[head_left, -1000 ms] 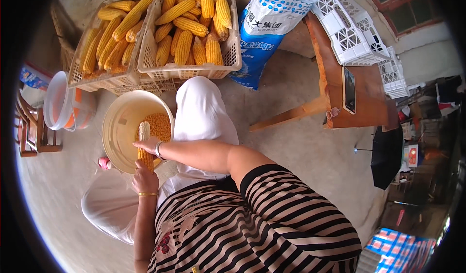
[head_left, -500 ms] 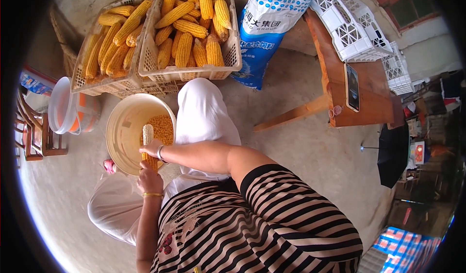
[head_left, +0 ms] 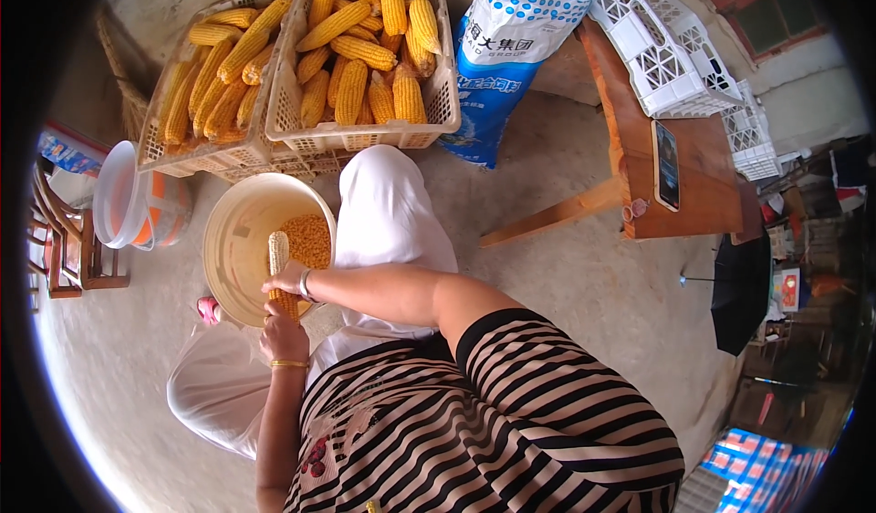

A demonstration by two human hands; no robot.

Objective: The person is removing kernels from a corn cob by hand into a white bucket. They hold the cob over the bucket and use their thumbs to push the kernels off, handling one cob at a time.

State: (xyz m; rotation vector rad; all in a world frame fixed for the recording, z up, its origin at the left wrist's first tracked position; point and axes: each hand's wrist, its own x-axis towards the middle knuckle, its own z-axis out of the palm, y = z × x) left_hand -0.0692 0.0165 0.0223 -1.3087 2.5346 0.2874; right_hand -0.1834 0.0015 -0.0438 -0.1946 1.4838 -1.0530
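An ear of corn [head_left: 279, 250] is held at a slant over the near rim of a cream bucket [head_left: 233, 239]. Its upper part is a bare white cob, while yellow kernels still cover the lower part. My left hand [head_left: 284, 338], with a gold bangle at the wrist, wraps round the lower end. Higher up, my right hand [head_left: 290, 278], wearing a silver bracelet, is closed on the ear where bare cob meets kernels. Loose yellow kernels [head_left: 310, 237] lie in the bucket's right side. The right fingertips are partly hidden.
Two plastic crates, a left one [head_left: 205, 154] and a right one [head_left: 365, 137], hold yellow ears. Beside them stands a blue and white sack [head_left: 484, 102]. A wooden table [head_left: 675, 216] carries a phone [head_left: 666, 166] and white crates [head_left: 657, 75]. Clear buckets [head_left: 119, 193] stand left.
The whole view has shifted slightly, so things sit a little further right. Both hands keep their hold on the ear of corn, with hardly any visible movement.
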